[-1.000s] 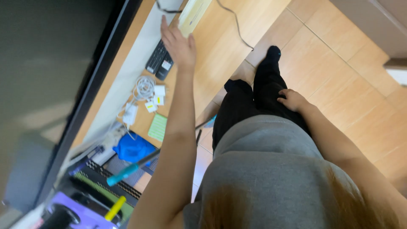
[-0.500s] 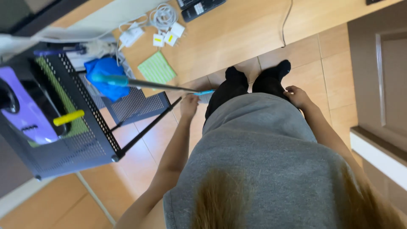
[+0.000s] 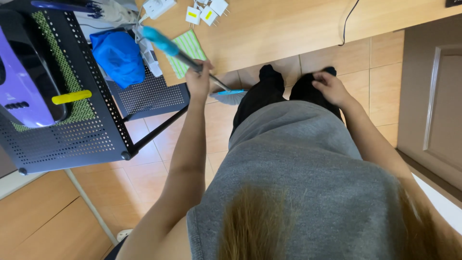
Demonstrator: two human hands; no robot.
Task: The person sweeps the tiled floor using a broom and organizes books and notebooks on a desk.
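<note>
Looking down over your grey sweatshirt, you have your left hand point(image 3: 198, 82) wrapped around the thin dark shaft of a long-handled brush point(image 3: 192, 61), fingers closed on it partway along. The brush slants across the view: its turquoise grip end lies far and left, over the blue cloth bundle point(image 3: 118, 55), while its blue-and-grey head point(image 3: 230, 96) sits just right of your hand, near your dark trouser legs and above the tan floor tiles point(image 3: 144, 173). Your right hand point(image 3: 329, 89) rests well apart from the brush on your right thigh, fingers loosely curled and holding nothing. To the left stands a black perforated metal rack point(image 3: 91, 135); it holds a purple appliance point(image 3: 21, 96) with a yellow bar point(image 3: 71, 97) just beside it, and its lower shelf juts toward the brush shaft. On the far wooden surface point(image 3: 279, 29) lie a green striped cloth point(image 3: 186, 50), partly under the shaft, and small white plugs with yellow labels point(image 3: 207, 12), square in shape. A black cable point(image 3: 347, 21) trails down farther right. A beige cabinet door point(image 3: 440, 96) fills the right edge.
</note>
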